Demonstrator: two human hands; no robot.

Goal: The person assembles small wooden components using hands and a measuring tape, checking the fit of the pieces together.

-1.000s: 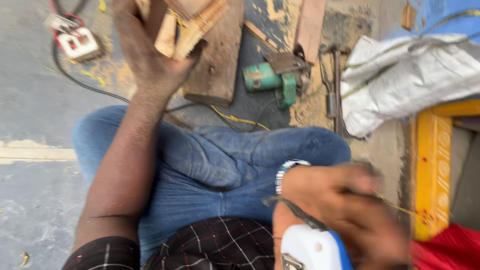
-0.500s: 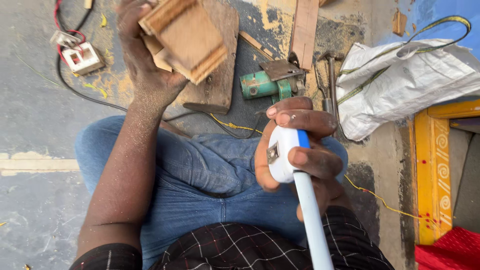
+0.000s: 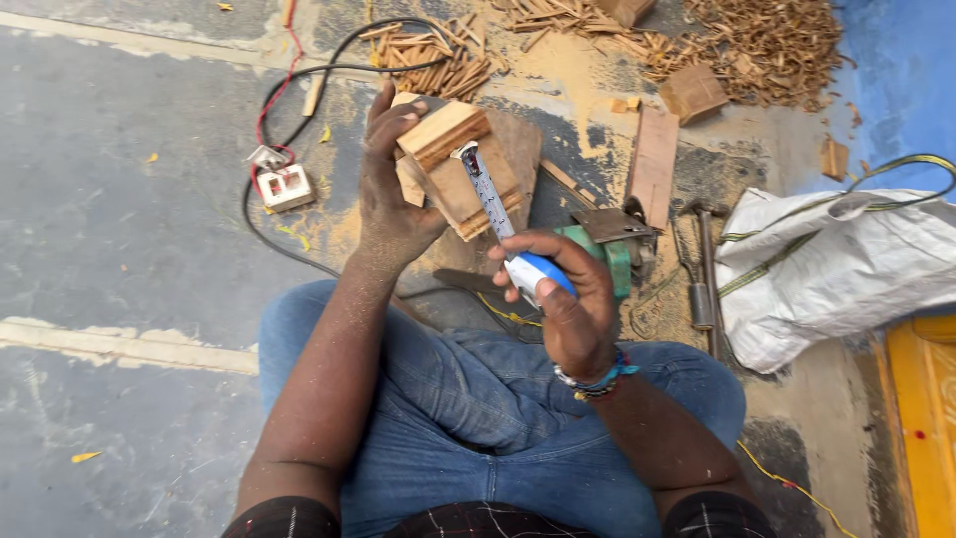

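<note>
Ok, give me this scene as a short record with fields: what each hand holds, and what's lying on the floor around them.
left hand: grips a small brown wooden block assembly
right hand: holds a blue and white tape measure, its blade laid against the wood
floor ahead: green power tool, white socket box, wood scraps
floor right: white woven sack, hammer
</note>
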